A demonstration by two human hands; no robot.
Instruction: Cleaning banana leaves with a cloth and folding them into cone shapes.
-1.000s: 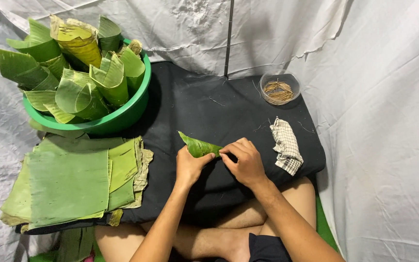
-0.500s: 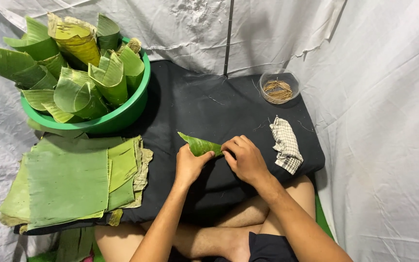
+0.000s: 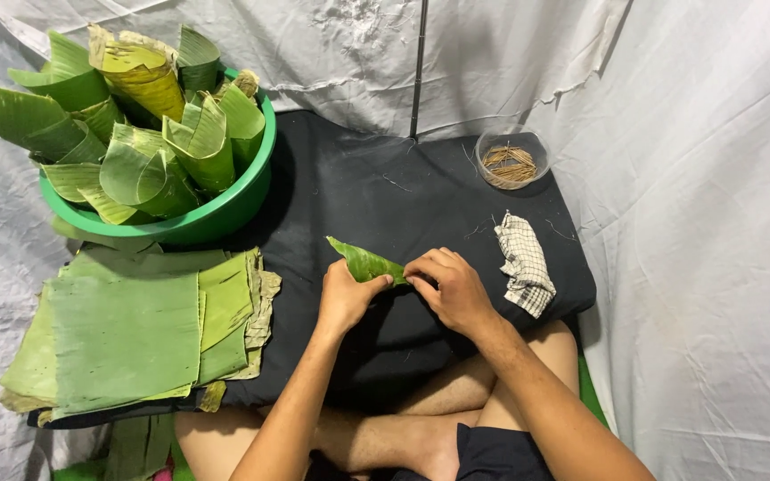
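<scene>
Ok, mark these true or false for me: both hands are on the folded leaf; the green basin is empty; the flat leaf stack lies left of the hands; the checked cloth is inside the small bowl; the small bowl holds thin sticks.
1. Both the left hand and the right hand hold the folded leaf: true.
2. The green basin is empty: false, it is full of leaf cones.
3. The flat leaf stack lies left of the hands: true.
4. The checked cloth is in the small bowl: false, it lies on the black mat.
5. The small bowl holds thin sticks: true.
</scene>
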